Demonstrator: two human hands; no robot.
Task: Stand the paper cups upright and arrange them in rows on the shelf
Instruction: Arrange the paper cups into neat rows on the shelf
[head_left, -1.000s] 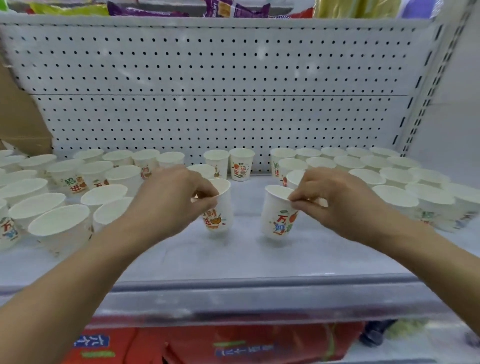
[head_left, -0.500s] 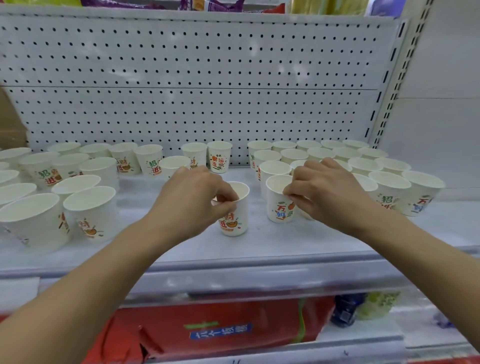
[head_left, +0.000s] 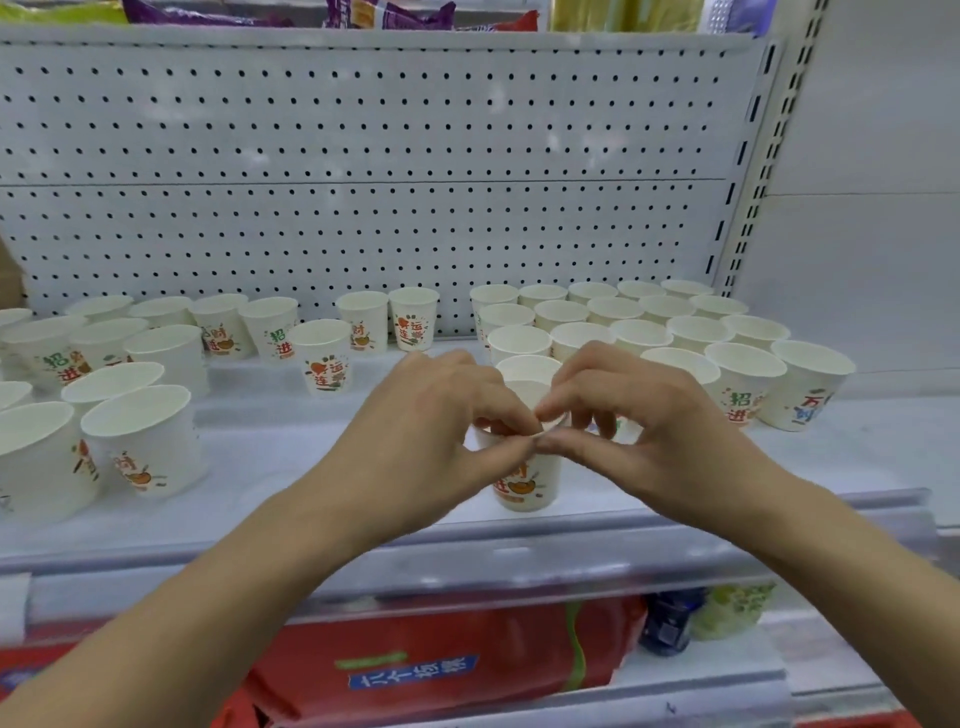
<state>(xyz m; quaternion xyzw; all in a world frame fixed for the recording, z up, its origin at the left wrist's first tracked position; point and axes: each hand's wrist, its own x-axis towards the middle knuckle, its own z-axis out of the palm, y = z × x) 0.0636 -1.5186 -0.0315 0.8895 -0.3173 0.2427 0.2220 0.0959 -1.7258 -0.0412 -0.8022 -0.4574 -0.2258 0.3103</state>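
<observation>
Two hands and one shelf (head_left: 291, 447) are in view. Cups on the right (head_left: 698, 332) form a block: three full rows of five, plus a fourth front row partly hidden behind the hands. Three loose cups (head_left: 363, 319) stand in the middle near the pegboard (head_left: 363, 156). The left group (head_left: 140, 441) holds about twelve cups, unaligned, and is cut by the frame edge. All visible cups stand upright, mouth up. Each is white paper, tapered, with red, orange and green printed characters on the wall. One cup (head_left: 524, 480) stands near the front edge of the shelf, just in front of the block. The left hand (head_left: 431, 426) pinches its near rim between thumb and forefinger. The right hand (head_left: 654, 426) pinches the same rim, fingertips meeting those of the left, its other fingers curled.
</observation>
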